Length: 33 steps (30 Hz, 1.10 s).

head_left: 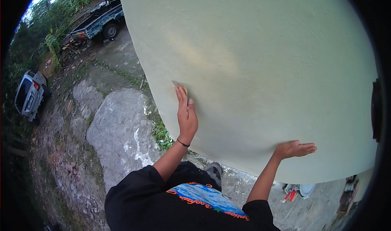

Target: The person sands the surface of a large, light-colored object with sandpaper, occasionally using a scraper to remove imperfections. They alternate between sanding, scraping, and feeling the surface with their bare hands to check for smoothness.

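Note:
My left hand (187, 116) presses a small sheet of sandpaper (178, 84) to the pale green wall (252, 64), near the wall's left edge. The sheet's corner sticks out past the fingertips, and the rest of it is mostly hidden behind the fingers. Lower down and to the right, my right hand (294, 149) is at the same wall with its fingers stretched out and nothing in them. Yellowish scuffed patches and small bumps mark the wall's surface above the left hand.
Below the wall to the right, red items and a pale basin (306, 190) sit on the concrete floor. Rough ground with a concrete slab (118, 129) lies to the left. Beyond stand a silver car (30, 94) and a blue pickup truck (99, 23).

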### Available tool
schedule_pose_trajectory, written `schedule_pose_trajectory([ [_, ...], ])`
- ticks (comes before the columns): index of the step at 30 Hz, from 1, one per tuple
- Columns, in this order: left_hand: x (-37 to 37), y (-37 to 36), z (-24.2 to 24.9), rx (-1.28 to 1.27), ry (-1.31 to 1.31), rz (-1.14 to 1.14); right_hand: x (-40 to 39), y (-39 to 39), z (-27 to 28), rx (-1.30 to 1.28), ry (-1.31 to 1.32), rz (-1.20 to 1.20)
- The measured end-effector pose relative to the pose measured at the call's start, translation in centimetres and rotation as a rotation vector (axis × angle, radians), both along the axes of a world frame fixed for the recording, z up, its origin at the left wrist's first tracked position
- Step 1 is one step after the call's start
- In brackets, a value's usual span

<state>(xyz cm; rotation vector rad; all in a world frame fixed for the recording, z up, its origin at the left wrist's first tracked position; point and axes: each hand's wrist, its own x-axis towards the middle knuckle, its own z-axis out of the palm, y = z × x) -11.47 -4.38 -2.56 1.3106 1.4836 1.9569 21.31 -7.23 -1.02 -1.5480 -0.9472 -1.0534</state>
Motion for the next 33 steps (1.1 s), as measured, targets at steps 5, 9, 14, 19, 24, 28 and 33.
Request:
schedule_pose_trajectory([
  [5, -0.8, 5.1, 3.7, 0.192, 0.172, 0.255, 0.4, 0.3, -0.5, 0.026, -0.031, 0.018],
  [9, -1.6, 7.2, 5.4, 0.276, 0.006, 0.315, 0.4, 0.4, -0.4, 0.053, -0.033, 0.037],
  [14, 2.1, 3.3, -1.0, 0.203, 0.317, 0.180, 0.6, 0.9, -0.8, 0.100, -0.025, 0.097],
  [19, -1.3, 4.4, 1.1, 0.201, 0.396, 0.219, 0.8, 0.7, -0.9, 0.077, -0.022, 0.087],
  [24, -2.0, 3.4, 2.6, 0.117, 0.420, 0.156, 1.0, 0.8, -1.1, 0.077, -0.036, 0.078],
  [28, 1.1, 1.4, 0.0, 0.009, 0.398, 0.133, 1.1, 0.9, -1.0, 0.085, -0.034, 0.083],
  [33, -5.1, 5.6, 2.7, -0.024, 0.074, 0.302, 1.2, 0.9, -1.2, 0.098, -0.038, 0.080],
])
